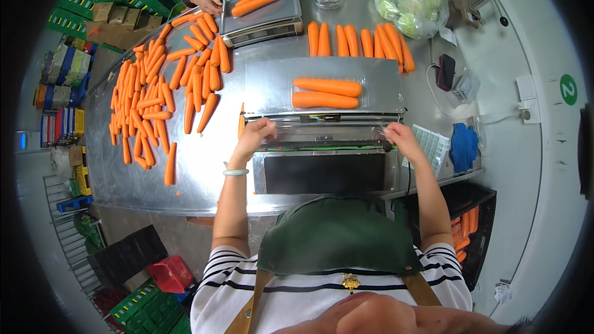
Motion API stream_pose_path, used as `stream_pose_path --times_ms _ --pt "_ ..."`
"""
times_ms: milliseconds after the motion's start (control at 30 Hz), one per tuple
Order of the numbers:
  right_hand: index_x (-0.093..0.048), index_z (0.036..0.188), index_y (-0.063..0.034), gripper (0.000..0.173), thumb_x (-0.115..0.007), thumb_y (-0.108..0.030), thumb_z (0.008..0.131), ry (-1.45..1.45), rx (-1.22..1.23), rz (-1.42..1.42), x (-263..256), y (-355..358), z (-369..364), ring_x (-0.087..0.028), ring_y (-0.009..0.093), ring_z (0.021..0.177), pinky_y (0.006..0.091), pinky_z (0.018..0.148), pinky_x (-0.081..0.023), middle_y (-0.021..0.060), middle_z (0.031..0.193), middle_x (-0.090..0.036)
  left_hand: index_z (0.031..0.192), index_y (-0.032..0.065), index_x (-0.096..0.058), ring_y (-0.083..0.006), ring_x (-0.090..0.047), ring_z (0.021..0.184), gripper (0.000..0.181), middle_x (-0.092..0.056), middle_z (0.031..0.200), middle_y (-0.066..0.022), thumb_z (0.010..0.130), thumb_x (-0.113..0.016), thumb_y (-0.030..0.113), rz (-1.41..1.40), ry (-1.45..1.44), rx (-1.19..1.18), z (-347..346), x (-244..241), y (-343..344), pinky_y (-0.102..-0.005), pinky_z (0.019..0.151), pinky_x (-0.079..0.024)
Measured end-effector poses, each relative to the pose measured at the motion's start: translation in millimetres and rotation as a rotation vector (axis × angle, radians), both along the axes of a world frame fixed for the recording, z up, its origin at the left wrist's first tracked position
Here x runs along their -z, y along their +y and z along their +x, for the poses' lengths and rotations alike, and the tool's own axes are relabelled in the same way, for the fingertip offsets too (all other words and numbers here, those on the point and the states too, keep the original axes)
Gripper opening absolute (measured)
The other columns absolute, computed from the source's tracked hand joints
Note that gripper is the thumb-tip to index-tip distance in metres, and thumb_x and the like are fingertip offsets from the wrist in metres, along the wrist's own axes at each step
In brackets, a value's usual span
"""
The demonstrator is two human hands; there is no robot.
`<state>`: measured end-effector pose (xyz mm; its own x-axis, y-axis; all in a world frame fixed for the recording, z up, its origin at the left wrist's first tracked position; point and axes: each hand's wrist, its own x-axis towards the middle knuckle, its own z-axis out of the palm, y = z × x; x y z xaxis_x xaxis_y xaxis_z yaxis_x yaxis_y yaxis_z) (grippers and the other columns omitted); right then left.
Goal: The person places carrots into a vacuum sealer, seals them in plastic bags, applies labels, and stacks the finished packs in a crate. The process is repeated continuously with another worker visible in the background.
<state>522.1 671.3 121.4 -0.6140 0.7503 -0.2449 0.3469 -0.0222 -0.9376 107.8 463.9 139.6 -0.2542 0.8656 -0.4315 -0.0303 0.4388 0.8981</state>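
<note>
My left hand and my right hand each pinch an end of clear plastic film. It stretches between them across the roll section of a metal film-wrapping machine. Below the film lies the machine's black plate, nearest my body. Beyond the film, a clear plastic tray with two carrots side by side rests on the metal top shelf. A pale bangle circles my left wrist.
Loose carrots cover the steel table's left side. Behind the machine lie more carrots in a row. A scale carries two carrots; a co-worker's hand touches its pan. At right are a phone, label sheet and blue glove.
</note>
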Motion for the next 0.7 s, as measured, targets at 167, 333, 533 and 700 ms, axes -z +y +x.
stream_pose_path --times_ms 167,333,533,700 --pt "-0.05 0.086 -0.0054 0.024 -0.055 -0.021 0.104 0.874 0.042 -0.447 -70.9 39.7 -32.1 -0.059 0.021 0.08 0.0358 0.075 -0.047 0.0068 0.082 -0.059 0.091 0.0086 -0.056 -0.0283 -0.066 0.108 0.021 -0.07 0.109 -0.0183 0.104 -0.055 0.025 0.446 -0.601 -0.132 -29.5 -74.9 55.8 -0.0417 0.104 -0.048" --pt "-0.054 0.102 -0.0015 0.017 -0.052 -0.018 0.105 0.346 0.328 0.144 -13.8 106.6 -124.9 -0.064 0.03 0.11 0.041 0.099 -0.048 0.0152 0.114 -0.07 0.098 0.0048 -0.054 -0.0261 -0.059 0.123 0.019 -0.066 0.128 -0.0198 0.107 -0.05 0.02 0.571 -0.097 -0.26 -27.0 3.2 153.7 -0.0387 0.109 -0.043" --pt "-0.058 0.104 0.0006 0.028 -0.052 -0.027 0.104 -0.261 -0.055 0.449 32.5 112.4 -145.3 -0.066 0.04 0.09 0.0436 0.082 -0.05 0.0204 0.093 -0.07 0.1 0.0019 -0.059 -0.0148 -0.059 0.075 0.02 -0.066 0.083 -0.0068 0.104 -0.058 0.021 0.252 0.6 0.007 -5.4 41.9 158.7 -0.0295 0.072 -0.049" --pt "-0.066 0.099 0.0006 0.039 -0.058 -0.037 0.101 -0.268 -0.288 0.152 -8.2 114.6 -138.9 -0.068 0.033 0.086 0.0414 0.08 -0.05 0.0167 0.084 -0.07 0.095 0.0023 -0.064 -0.0096 -0.045 0.072 0.041 -0.053 0.078 0.0033 0.103 -0.059 0.042 -0.089 0.099 0.22 -29.4 -1.3 145.4 -0.0249 0.069 -0.04"
